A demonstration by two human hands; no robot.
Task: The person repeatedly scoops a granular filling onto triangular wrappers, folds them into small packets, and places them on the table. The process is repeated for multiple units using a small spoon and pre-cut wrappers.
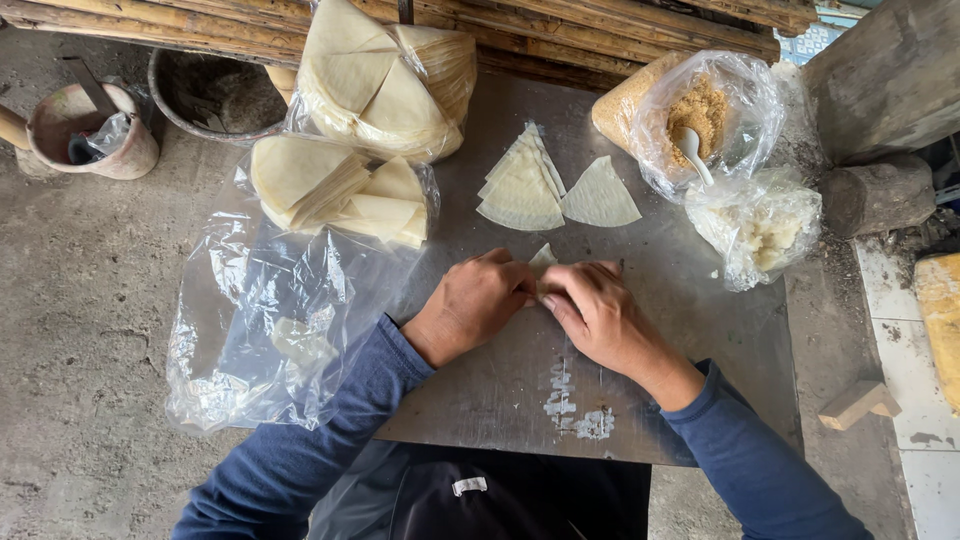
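My left hand (472, 303) and my right hand (597, 313) meet at the middle of a grey metal board (690, 330), both pinching one pale dough wrapper (543, 258); only its tip shows above my fingers. Just beyond my hands lie a small stack of triangular wrappers (520, 187) and a single triangle wrapper (599, 195). A clear bag of brown crumbly filling (705, 108) with a white spoon (692, 152) in it stands at the far right. Beside it sits a bag of white filling (760, 228).
Two plastic bags of stacked wrappers (335, 190) (385, 80) sit at the far left of the board. Loose clear plastic (270, 330) hangs over its left edge. Bamboo poles (200, 25) run along the back. A dirty cup (95, 130), a bowl (210, 95) and wood blocks (860, 402) stand on the concrete floor.
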